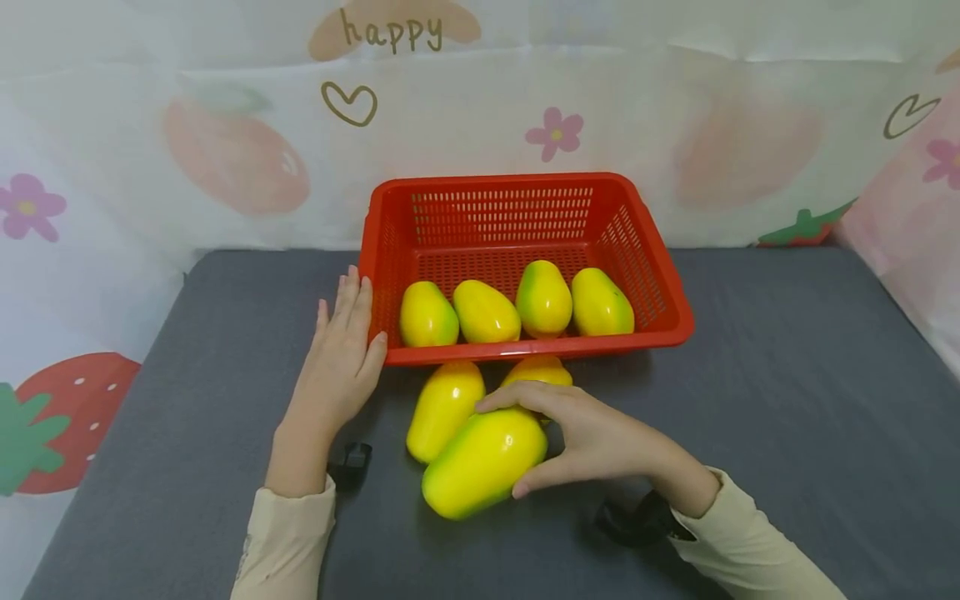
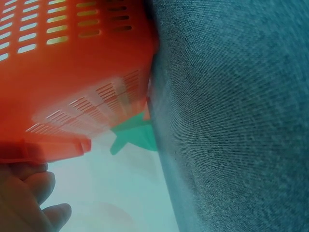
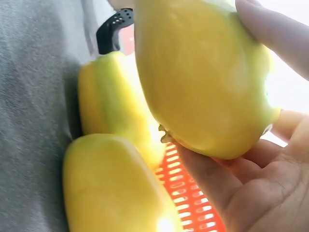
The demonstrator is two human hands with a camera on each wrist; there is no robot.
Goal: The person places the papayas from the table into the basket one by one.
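Fruits (image 1: 543, 298): four in the basket (image 1: 670, 332), three outside; right hand (image 1: 585, 429) grips one, straight-fingered left hand (image 1: 337, 362) touches basket.

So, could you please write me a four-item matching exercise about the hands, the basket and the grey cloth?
1. left hand
2. right hand
3. red plastic basket
4. grey cloth

A. spread underneath the basket
B. gripping one mango-like fruit
C. touching the basket's left side
D. containing four mango-like fruits

Pairs: 1-C; 2-B; 3-D; 4-A
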